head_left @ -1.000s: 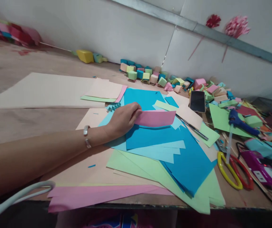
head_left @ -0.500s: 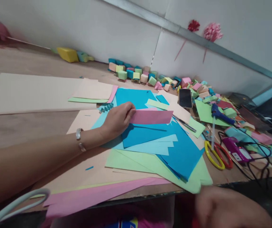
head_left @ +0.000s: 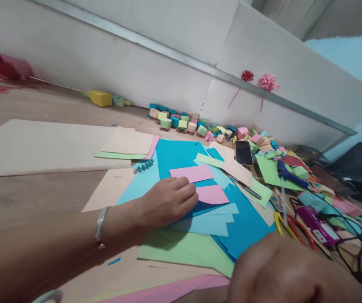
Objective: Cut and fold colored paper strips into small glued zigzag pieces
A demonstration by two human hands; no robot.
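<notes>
My left hand (head_left: pixel 170 200), a silver bracelet on its wrist, is closed over the left end of a pink paper strip (head_left: pixel 212 195) above the blue paper. Just behind the fingers lies a second pink strip (head_left: pixel 192 173), flat on the stack. Under the hand spread blue sheets (head_left: pixel 181 149), light blue strips (head_left: pixel 212 225) and pale green sheets (head_left: pixel 174 248). My right hand (head_left: pixel 278 269), smeared by motion, is at the lower right in front of the scissors (head_left: pixel 304 231); its fingers cannot be made out.
A craft knife (head_left: pixel 242 184), a phone (head_left: pixel 243 152) and a blue glue gun (head_left: pixel 290 174) lie to the right. Near them are a purple power strip (head_left: pixel 318 227) and black cords. Small paper boxes (head_left: pixel 174 122) line the wall. Large cream paper (head_left: pixel 51 145) covers the left side.
The view has tilted up. My left hand has lowered with a pink strip, and another pink strip now shows lying behind it. My right hand has moved up and left over the table edge.
</notes>
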